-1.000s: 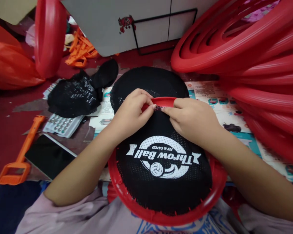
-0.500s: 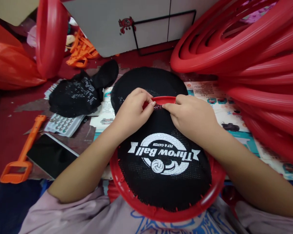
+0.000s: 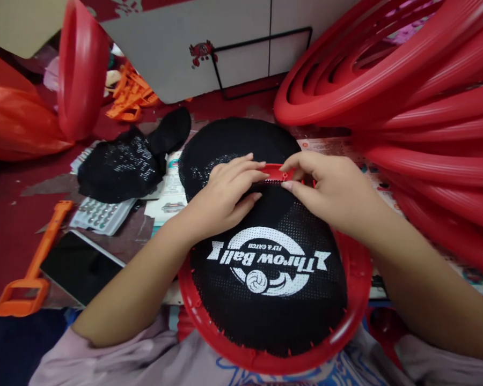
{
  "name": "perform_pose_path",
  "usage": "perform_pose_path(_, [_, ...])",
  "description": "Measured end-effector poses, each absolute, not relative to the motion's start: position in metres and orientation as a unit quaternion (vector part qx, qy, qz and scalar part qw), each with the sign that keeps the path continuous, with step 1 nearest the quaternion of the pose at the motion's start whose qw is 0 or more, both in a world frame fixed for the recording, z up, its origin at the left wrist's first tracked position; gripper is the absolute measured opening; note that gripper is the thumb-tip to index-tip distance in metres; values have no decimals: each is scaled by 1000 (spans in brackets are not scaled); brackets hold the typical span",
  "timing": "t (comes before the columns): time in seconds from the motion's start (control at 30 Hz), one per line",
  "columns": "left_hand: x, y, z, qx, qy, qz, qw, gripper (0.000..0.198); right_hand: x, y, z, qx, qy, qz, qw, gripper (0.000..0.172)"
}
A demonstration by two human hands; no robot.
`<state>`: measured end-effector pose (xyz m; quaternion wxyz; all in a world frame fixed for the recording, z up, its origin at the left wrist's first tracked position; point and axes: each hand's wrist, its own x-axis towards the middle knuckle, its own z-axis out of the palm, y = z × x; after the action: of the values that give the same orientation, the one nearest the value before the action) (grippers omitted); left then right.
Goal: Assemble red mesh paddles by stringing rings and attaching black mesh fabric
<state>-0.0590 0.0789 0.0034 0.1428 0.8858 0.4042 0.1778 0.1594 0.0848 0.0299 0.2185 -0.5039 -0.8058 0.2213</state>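
Note:
A round red plastic hoop (image 3: 354, 300) rests against my chest, with black mesh fabric (image 3: 265, 305) printed "Throw Ball" stretched over it. My left hand (image 3: 225, 195) lies on the mesh at the hoop's far rim, its fingers stretched out and pressing the fabric. My right hand (image 3: 330, 190) pinches the mesh edge against the red rim (image 3: 277, 172) with thumb and fingers. The two hands nearly touch at that spot.
A tall stack of red hoops (image 3: 406, 91) fills the right. More black mesh pieces (image 3: 124, 163) lie at left, with a calculator (image 3: 99, 214), a dark phone (image 3: 78, 265) and an orange plastic handle (image 3: 32, 268). Another red hoop (image 3: 80, 69) leans at back left.
My left hand has gone from a pinch on the mesh edge to fingers laid out flat. The hoop has tilted slightly and the view has shifted a little.

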Motion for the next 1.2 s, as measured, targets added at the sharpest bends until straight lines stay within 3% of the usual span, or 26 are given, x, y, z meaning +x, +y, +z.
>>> perform_pose_path(0.13, [-59, 79, 2, 898, 387, 152, 145, 45, 158, 90, 22, -492, -809, 202, 250, 27])
perform_pose_path(0.23, [-59, 81, 2, 906, 373, 140, 144, 41, 157, 93, 15, -491, -807, 194, 265, 32])
perform_pose_path(0.87, [-56, 81, -2, 920, 369, 107, 74, 40, 152, 105, -1, -492, -807, 180, 271, 30])
perform_pose_path(1.2, [-61, 77, 8, 924, 373, 83, 8, 40, 151, 88, 7, -396, -902, -40, 168, 25])
